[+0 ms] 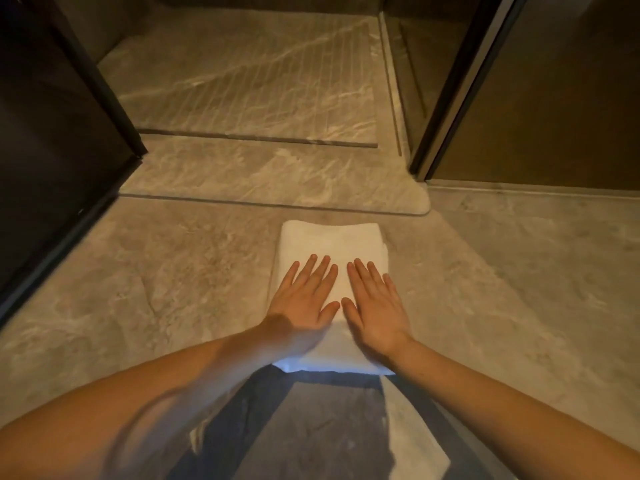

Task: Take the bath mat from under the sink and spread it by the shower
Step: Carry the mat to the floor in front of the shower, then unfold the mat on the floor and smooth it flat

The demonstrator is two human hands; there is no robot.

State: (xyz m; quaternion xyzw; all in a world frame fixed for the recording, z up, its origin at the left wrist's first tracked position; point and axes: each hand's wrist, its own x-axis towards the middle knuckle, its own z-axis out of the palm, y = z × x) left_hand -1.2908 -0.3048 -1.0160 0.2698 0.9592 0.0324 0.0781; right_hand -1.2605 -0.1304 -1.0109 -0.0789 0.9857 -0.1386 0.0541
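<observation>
A white bath mat (329, 242), folded into a thick rectangle, lies on the grey stone floor just in front of the shower's raised threshold (270, 178). My left hand (304, 299) rests flat on the mat's near left part, fingers spread. My right hand (375, 303) lies flat beside it on the near right part, fingers apart too. Neither hand grips the fabric. The mat's near edge is partly hidden by my wrists.
The shower floor (242, 81) with fine grooves lies beyond the threshold. A dark glass panel (52, 116) stands at the left, another dark-framed panel (519, 91) at the right. Grey stone floor (156, 271) stretches on both sides of the mat.
</observation>
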